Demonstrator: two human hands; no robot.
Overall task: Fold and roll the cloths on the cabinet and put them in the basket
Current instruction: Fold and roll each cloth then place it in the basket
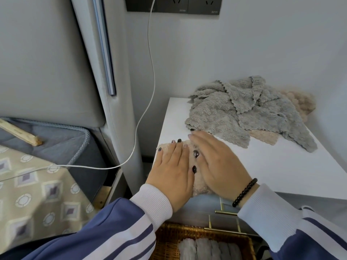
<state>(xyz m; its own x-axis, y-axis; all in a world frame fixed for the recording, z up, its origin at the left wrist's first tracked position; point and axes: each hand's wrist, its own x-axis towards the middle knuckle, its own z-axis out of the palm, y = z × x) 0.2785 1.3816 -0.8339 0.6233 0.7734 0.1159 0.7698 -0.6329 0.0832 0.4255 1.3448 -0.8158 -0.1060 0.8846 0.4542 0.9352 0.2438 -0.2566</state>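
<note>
A beige cloth (pixel 199 184) lies folded at the near left corner of the white cabinet top (pixel 272 166). My left hand (pixel 171 173) and my right hand (pixel 217 162) both press flat on it, fingers stretched out, and cover most of it. Further back a heap of grey cloths (pixel 242 111) lies crumpled, with another beige cloth (pixel 300 102) partly hidden beneath it. Below the cabinet's front edge stands a wicker basket (pixel 169 239) that holds several rolled grey cloths (pixel 206 248).
A white cable (pixel 150 72) hangs from the dark wall socket (pixel 172 4) and runs left over the bed (pixel 37 184). A grey padded headboard (pixel 47 62) stands left of the cabinet. Brass drawer handles (pixel 225 212) show on the cabinet front.
</note>
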